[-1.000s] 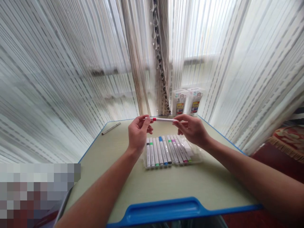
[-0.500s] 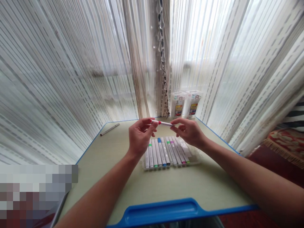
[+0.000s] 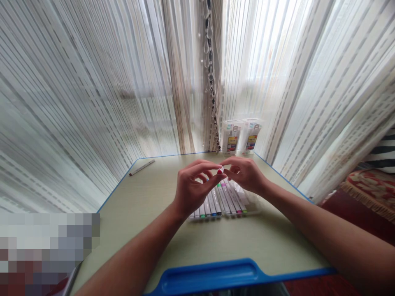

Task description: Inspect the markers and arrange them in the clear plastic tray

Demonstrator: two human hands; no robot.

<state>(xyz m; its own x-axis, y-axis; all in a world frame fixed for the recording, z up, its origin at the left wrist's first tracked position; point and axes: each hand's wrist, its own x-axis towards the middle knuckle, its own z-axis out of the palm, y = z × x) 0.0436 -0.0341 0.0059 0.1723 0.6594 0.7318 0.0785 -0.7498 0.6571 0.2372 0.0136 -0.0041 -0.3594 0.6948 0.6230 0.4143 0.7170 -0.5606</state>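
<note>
A white marker with a red end (image 3: pixel 220 171) is held above the table, turned so that its red end faces me and most of its barrel is hidden. My left hand (image 3: pixel 194 185) pinches it between thumb and fingertips. From the other side, my right hand (image 3: pixel 245 172) closes its thumb and index finger on the same marker. Below both hands, several white markers (image 3: pixel 228 199) with coloured ends lie side by side in a clear plastic case (image 3: pixel 255 210). My left hand covers the upper left part of that row.
Alone at the table's left lies another marker (image 3: pixel 142 167) with a dark brown end. Two clear plastic cases (image 3: pixel 232 137) stand upright at the back edge, before striped curtains (image 3: pixel 138 61). A blue trough (image 3: pixel 210 275) runs along the near edge of the pale table (image 3: pixel 129 218).
The marker has turned from lying crosswise between my hands to pointing its red end toward me. My left hand has moved right, close against my right hand.
</note>
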